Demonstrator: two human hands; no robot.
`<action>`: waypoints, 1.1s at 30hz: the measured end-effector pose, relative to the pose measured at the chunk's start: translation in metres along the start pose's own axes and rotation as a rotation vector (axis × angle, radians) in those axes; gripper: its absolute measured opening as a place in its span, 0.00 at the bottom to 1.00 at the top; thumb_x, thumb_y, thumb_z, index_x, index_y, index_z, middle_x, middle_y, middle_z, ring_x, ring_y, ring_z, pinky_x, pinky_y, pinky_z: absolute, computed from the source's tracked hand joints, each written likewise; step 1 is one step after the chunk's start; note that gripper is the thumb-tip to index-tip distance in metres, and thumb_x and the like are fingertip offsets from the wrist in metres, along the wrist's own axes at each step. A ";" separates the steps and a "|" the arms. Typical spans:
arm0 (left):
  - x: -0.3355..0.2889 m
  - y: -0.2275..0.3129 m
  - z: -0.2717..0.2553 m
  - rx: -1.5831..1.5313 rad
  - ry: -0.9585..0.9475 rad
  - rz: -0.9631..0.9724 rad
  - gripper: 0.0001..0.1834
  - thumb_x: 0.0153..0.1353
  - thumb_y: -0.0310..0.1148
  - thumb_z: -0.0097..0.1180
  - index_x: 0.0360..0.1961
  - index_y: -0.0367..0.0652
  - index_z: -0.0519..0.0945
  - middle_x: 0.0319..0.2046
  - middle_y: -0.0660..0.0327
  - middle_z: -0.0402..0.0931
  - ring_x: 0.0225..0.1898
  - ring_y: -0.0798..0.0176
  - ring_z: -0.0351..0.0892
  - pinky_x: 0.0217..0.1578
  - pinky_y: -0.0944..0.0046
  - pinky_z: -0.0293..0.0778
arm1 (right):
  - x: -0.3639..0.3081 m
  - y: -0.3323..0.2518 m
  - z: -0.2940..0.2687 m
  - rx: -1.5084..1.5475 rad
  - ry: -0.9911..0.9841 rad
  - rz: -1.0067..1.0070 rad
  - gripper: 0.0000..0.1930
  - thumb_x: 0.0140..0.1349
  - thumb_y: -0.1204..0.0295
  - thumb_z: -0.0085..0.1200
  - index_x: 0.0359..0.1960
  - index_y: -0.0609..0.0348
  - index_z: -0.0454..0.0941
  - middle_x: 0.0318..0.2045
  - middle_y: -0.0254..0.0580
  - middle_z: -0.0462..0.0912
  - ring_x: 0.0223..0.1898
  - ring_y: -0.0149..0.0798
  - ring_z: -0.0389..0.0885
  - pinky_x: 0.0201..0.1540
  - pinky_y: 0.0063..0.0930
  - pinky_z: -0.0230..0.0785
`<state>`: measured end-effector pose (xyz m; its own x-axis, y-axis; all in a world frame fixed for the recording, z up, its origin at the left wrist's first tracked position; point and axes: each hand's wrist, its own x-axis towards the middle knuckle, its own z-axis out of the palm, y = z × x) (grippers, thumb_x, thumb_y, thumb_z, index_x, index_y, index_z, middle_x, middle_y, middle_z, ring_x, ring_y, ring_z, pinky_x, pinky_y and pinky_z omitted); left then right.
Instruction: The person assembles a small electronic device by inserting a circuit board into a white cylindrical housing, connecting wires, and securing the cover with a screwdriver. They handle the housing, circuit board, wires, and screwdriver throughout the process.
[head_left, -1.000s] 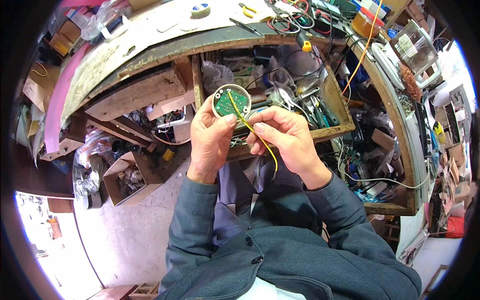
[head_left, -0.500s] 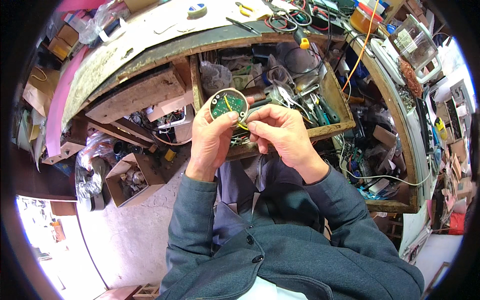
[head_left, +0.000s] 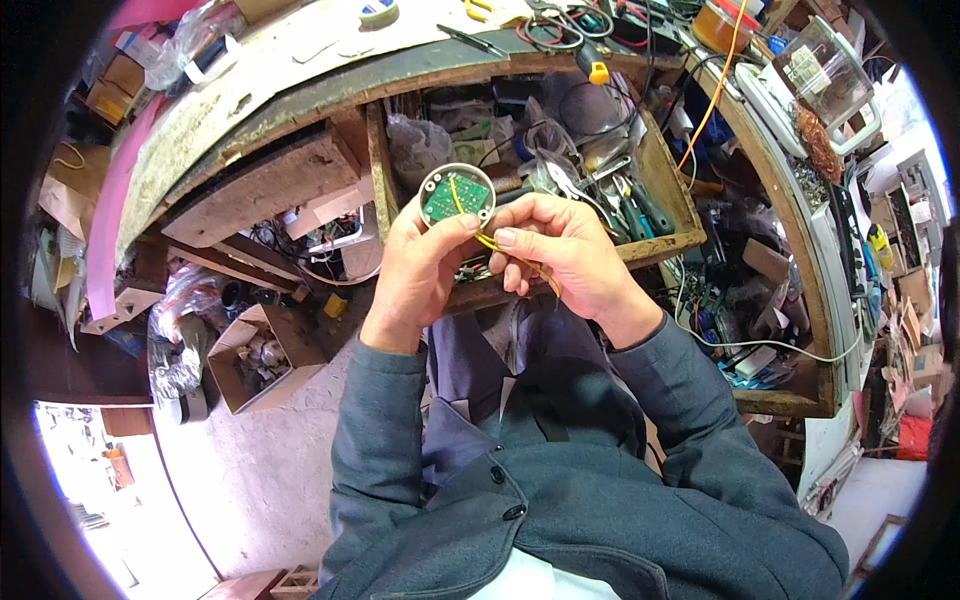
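My left hand [head_left: 420, 265] grips a small round housing with a green circuit board [head_left: 447, 198] set inside it, the thumb lying over its lower edge. A yellow wire [head_left: 458, 200] runs from the board, passes under that thumb and comes out toward the right. My right hand [head_left: 560, 250] pinches the yellow wire between thumb and fingers close beside the housing. The wire's loose end hangs down past the right fingers. Below both hands lies the front edge of an open wooden drawer [head_left: 655, 247].
Pliers [head_left: 572, 190], other hand tools and plastic bags fill the drawer. On the worktop [head_left: 290, 85] lie a roll of tape [head_left: 378, 13], a black pen-like tool [head_left: 470, 40] and test leads. A cardboard box [head_left: 262, 355] stands on the floor at the left.
The right hand has turned slightly, and the wire's loose end now shows below its fingers. The housing has tilted a little, and the view has shifted slightly.
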<state>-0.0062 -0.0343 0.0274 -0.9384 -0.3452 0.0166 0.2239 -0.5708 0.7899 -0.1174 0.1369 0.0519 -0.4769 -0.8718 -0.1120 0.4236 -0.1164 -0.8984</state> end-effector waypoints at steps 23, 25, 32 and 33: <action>0.004 -0.002 0.003 -0.023 0.027 -0.053 0.24 0.69 0.33 0.67 0.63 0.39 0.76 0.51 0.59 0.82 0.50 0.62 0.86 0.53 0.55 0.85 | 0.010 -0.012 0.002 -0.109 -0.002 -0.031 0.06 0.70 0.75 0.67 0.43 0.66 0.86 0.31 0.40 0.88 0.28 0.29 0.84 0.31 0.24 0.77; 0.002 0.000 0.006 0.001 0.028 -0.051 0.25 0.69 0.33 0.68 0.63 0.39 0.75 0.51 0.59 0.82 0.49 0.62 0.86 0.53 0.56 0.86 | 0.012 -0.014 0.004 -0.115 -0.004 -0.049 0.06 0.70 0.76 0.67 0.44 0.66 0.86 0.31 0.40 0.88 0.28 0.28 0.84 0.32 0.23 0.77; -0.001 -0.005 0.011 0.105 0.102 0.067 0.28 0.71 0.35 0.69 0.65 0.41 0.69 0.55 0.57 0.78 0.53 0.63 0.83 0.49 0.59 0.88 | 0.013 -0.012 0.006 -0.068 -0.020 -0.074 0.06 0.73 0.77 0.64 0.47 0.64 0.86 0.33 0.38 0.88 0.29 0.27 0.84 0.32 0.21 0.77; -0.001 -0.007 0.011 0.107 0.109 0.076 0.28 0.71 0.36 0.69 0.65 0.41 0.68 0.55 0.57 0.78 0.53 0.64 0.83 0.48 0.60 0.88 | 0.013 -0.013 0.006 -0.098 -0.034 -0.080 0.06 0.74 0.76 0.63 0.47 0.64 0.86 0.33 0.37 0.88 0.29 0.26 0.84 0.32 0.21 0.77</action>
<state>-0.0094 -0.0218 0.0282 -0.8845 -0.4662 0.0167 0.2580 -0.4592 0.8500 -0.1249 0.1241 0.0646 -0.4794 -0.8773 -0.0250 0.3072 -0.1410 -0.9412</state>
